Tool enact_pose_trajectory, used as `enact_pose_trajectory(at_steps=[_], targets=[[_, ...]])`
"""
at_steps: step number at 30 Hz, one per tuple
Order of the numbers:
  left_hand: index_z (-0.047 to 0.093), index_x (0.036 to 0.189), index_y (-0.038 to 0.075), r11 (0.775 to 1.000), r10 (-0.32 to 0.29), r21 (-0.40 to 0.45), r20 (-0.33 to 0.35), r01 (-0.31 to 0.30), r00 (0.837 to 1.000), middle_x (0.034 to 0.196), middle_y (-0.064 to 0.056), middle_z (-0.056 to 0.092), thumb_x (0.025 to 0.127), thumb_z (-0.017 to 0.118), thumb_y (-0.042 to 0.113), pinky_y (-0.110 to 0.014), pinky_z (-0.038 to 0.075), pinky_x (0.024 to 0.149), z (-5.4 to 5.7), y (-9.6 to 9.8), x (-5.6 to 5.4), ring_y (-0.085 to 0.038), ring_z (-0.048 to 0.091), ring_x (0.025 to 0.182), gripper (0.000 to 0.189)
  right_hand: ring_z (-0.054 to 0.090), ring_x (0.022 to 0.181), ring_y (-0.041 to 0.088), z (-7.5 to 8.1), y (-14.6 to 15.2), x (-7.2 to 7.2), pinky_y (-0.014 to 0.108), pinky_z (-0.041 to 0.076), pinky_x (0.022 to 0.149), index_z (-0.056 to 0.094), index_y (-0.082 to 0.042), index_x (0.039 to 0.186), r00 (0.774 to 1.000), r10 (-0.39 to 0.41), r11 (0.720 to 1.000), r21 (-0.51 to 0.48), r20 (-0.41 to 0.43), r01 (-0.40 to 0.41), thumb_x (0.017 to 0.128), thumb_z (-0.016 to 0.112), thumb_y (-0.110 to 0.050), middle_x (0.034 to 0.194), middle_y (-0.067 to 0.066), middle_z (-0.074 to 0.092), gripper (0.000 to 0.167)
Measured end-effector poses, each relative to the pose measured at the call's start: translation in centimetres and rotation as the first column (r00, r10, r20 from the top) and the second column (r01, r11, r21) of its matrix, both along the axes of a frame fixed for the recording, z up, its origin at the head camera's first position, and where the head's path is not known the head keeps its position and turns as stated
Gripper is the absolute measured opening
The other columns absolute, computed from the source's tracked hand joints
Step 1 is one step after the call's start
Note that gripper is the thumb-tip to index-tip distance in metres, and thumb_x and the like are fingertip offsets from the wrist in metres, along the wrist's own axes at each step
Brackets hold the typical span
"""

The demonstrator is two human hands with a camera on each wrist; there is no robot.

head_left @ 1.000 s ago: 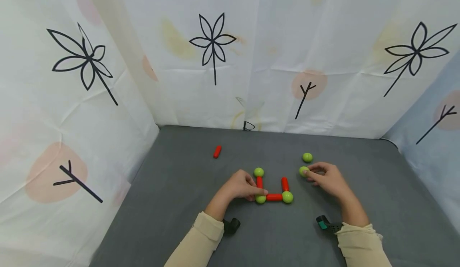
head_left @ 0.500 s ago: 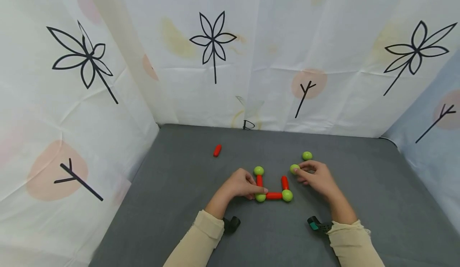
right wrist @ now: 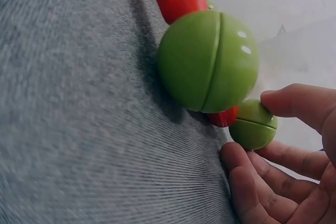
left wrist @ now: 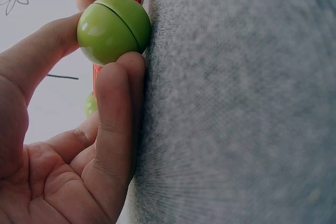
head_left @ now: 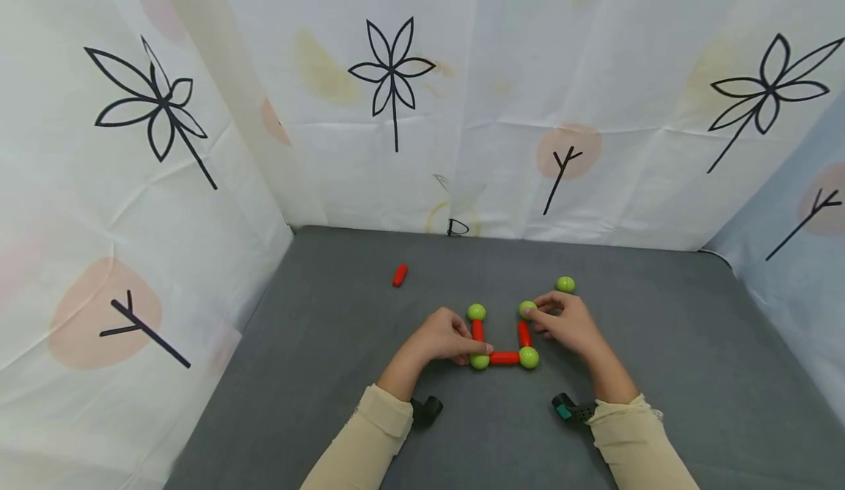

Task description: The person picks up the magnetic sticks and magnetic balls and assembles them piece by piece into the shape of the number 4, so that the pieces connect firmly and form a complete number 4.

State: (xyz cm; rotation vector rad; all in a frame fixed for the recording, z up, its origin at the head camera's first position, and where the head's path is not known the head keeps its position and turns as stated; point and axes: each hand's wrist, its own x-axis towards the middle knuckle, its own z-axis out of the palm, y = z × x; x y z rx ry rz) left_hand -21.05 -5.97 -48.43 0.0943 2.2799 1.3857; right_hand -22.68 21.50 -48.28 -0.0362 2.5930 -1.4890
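Observation:
A U-shaped frame of red rods and green balls lies on the grey table, its bottom rod [head_left: 505, 358] joining two near balls. My left hand [head_left: 447, 337] pinches the near-left ball [left wrist: 113, 30] between thumb and fingers. Above it, the left rod [head_left: 477, 330] runs to a far-left ball [head_left: 477, 312]. My right hand [head_left: 565, 321] pinches another green ball [right wrist: 254, 125] right at the far end of the right rod [head_left: 524, 334]. The near-right ball [right wrist: 207, 61] looms large in the right wrist view, with no fingers on it.
A loose green ball [head_left: 565, 284] lies just beyond my right hand. Farther left is a single red rod [head_left: 400, 275]. White patterned cloth [head_left: 502, 108] hangs along the back and sides of the grey table [head_left: 343, 292].
My right hand has carried its green ball leftward from open table to the end of the right rod. The left hand has kept its hold on the near-left ball.

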Motion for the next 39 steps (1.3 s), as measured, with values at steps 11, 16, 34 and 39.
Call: enact_pose_trajectory(at_steps=[11,16,34,39], targets=[[0.075,0.075,0.009,1.0,-0.002,-0.011,0.014,0.002,1.0,0.068,-0.008,0.075,0.08,0.096,0.038,-0.035,0.061,0.061,-0.04,0.07,-0.3,-0.02,0.073,0.061,0.035,0.071,0.083,0.018,-0.22,-0.26,-0.26,0.031,0.061,0.067,0.068,0.004,0.125,1.0,0.023,0.999,0.042,-0.016,-0.022,0.1,0.076,-0.026,0.112,0.021,0.072,0.04],[0.075,0.077,0.009,1.0,-0.005,-0.017,0.011,0.006,1.0,0.069,-0.008,0.075,0.08,0.096,0.039,-0.034,0.06,0.062,-0.08,0.02,-0.33,-0.021,0.073,0.062,0.036,0.07,0.082,0.018,-0.2,-0.24,-0.36,0.031,0.06,0.066,0.068,0.004,0.125,0.999,0.035,0.998,0.054,-0.025,-0.033,0.101,0.076,-0.025,0.108,0.018,0.072,0.039],[0.075,0.077,0.009,1.0,-0.009,-0.004,0.004,0.009,1.0,0.069,-0.008,0.075,0.08,0.095,0.038,-0.035,0.06,0.062,-0.33,0.08,-0.44,-0.021,0.073,0.062,0.036,0.063,0.064,0.016,-0.14,-0.37,-0.13,0.033,0.053,0.06,0.058,0.004,0.139,0.996,0.081,0.979,0.191,-0.023,-0.075,0.093,0.083,-0.033,0.08,0.007,0.07,0.063],[0.075,0.078,0.009,1.0,-0.013,-0.009,0.006,0.013,1.0,0.069,-0.008,0.075,0.081,0.095,0.038,-0.035,0.06,0.062,-0.44,0.06,-0.45,-0.021,0.074,0.062,0.035,0.061,0.063,0.016,-0.03,-0.57,0.09,0.033,0.05,0.06,0.059,0.005,0.138,0.995,0.097,0.977,0.192,-0.014,-0.093,0.092,0.083,-0.032,0.078,0.008,0.071,0.064]])
